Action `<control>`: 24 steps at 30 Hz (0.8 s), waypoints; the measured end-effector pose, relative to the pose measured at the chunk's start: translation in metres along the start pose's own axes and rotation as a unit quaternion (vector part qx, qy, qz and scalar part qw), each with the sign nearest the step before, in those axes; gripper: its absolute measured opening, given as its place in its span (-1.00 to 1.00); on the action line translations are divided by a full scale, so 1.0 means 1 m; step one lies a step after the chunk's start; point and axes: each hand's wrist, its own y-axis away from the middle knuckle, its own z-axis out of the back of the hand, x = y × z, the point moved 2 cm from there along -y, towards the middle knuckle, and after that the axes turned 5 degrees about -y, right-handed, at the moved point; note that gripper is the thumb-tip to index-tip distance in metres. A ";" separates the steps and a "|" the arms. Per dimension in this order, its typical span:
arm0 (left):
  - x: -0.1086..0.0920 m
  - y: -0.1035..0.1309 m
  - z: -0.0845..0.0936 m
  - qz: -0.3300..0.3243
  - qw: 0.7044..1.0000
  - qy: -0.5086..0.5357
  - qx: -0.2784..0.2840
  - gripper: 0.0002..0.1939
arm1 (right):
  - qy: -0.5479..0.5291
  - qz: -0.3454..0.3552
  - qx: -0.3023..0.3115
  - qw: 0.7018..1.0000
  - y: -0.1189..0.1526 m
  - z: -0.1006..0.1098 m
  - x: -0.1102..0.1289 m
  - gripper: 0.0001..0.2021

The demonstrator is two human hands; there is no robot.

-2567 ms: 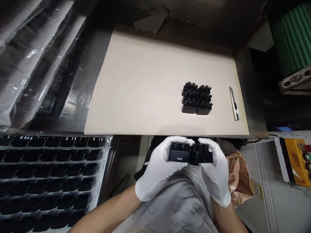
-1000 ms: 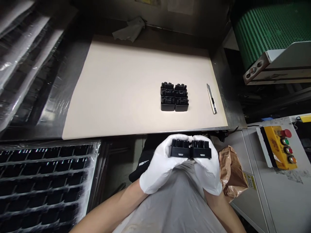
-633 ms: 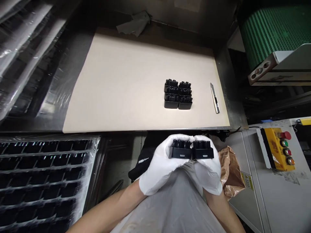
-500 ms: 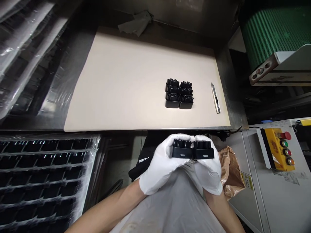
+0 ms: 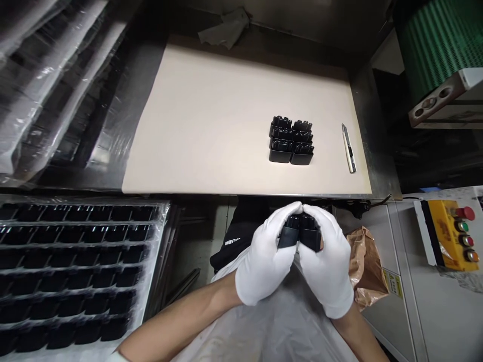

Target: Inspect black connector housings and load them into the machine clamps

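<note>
My left hand (image 5: 264, 256), in a white glove, is closed around a black plastic part (image 5: 289, 233). A matching black part (image 5: 310, 234) is gripped by my right hand (image 5: 327, 261), also gloved. Both parts are side by side, close together, in front of the table's near edge, and my fingertips meet above them. Beyond my hands, several similar black parts (image 5: 291, 142) stand in two columns on the beige sheet (image 5: 204, 115). A utility knife (image 5: 349, 149) lies to their right.
A plastic-wrapped tray (image 5: 160, 241) of black parts is at the lower left, with wrapped trays (image 5: 49, 85) above. A grey cloth (image 5: 226, 30) lies at the back. On the right are a yellow button box (image 5: 447, 234), brown paper (image 5: 364, 266) and a green mesh (image 5: 437, 40).
Both hands have turned the held parts so that they angle towards each other, and the fingers now cover more of them. The whole view has shifted slightly.
</note>
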 end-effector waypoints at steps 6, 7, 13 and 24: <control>0.006 -0.002 -0.001 0.015 0.999 -0.010 0.038 -0.25 | 0.030 -0.007 0.034 0.999 0.004 -0.006 0.000 -0.35; 0.007 -0.003 -0.001 0.038 0.998 0.008 0.048 -0.23 | 0.026 -0.010 0.038 0.999 0.005 -0.006 -0.001 -0.33; 0.005 -0.005 -0.002 0.079 0.992 0.076 0.068 -0.18 | 0.007 -0.017 0.052 0.998 0.007 -0.006 -0.004 -0.25; 0.009 -0.001 -0.004 -0.040 0.997 0.056 0.041 -0.38 | 0.001 0.023 0.064 0.998 0.012 -0.008 -0.007 -0.25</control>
